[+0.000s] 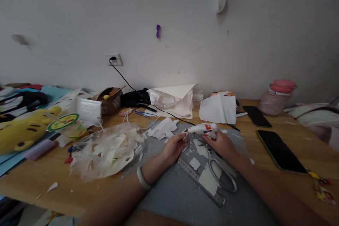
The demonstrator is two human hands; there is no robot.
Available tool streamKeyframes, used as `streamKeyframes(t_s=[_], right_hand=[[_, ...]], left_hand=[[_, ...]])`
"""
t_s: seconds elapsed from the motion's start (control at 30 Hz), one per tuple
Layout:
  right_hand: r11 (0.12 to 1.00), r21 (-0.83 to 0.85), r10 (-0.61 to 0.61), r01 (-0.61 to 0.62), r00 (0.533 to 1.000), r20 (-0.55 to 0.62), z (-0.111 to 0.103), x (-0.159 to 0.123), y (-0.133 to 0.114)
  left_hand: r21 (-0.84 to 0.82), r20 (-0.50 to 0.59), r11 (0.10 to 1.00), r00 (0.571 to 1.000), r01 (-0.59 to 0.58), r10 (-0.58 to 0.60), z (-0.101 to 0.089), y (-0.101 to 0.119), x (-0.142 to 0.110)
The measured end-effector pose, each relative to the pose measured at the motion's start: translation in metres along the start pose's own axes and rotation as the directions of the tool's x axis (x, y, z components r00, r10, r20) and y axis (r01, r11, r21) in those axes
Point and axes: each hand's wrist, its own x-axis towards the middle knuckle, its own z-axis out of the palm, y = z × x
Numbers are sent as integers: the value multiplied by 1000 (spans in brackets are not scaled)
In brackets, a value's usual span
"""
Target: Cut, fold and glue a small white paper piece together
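Observation:
My right hand (221,144) grips a white glue gun (203,128) with a red label, its nozzle pointing left. My left hand (173,147) pinches a small white paper piece (183,135) right at the nozzle tip. Both hands hover over a grey cutting mat (182,190). Under my right wrist lie grey-handled scissors (222,173) and a metal ruler (197,180), with white paper scraps (195,163) around them. The glue gun's black cord (169,113) runs back to a wall socket (115,59).
A clear plastic bag of paper offcuts (106,152) lies left of the mat. Two black phones (280,151) (256,116) lie at the right, a pink-lidded jar (275,97) behind them. A yellow plush toy (23,130), cardboard box (109,100) and folded white papers (218,108) crowd the back.

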Motion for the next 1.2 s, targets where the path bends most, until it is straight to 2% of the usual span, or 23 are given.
streamKeyframes(t_s=[0.5, 0.7, 1.07, 1.2], right_hand=[[1000, -21, 20, -20, 1000, 21, 0, 0, -1], [1000, -18, -9, 9, 1000, 8, -1, 0, -1], [999, 49, 16, -17, 1000, 14, -2, 0, -3], [988, 140, 73, -71, 997, -8, -3, 2, -2]], left_hand=[[17, -5, 1000, 1000, 7, -6, -1, 0, 2], [10, -3, 1000, 1000, 9, -9, 0, 0, 1], [27, -5, 1000, 1000, 3, -3, -2, -1, 3], [107, 24, 992, 997, -71, 69, -4, -6, 3]])
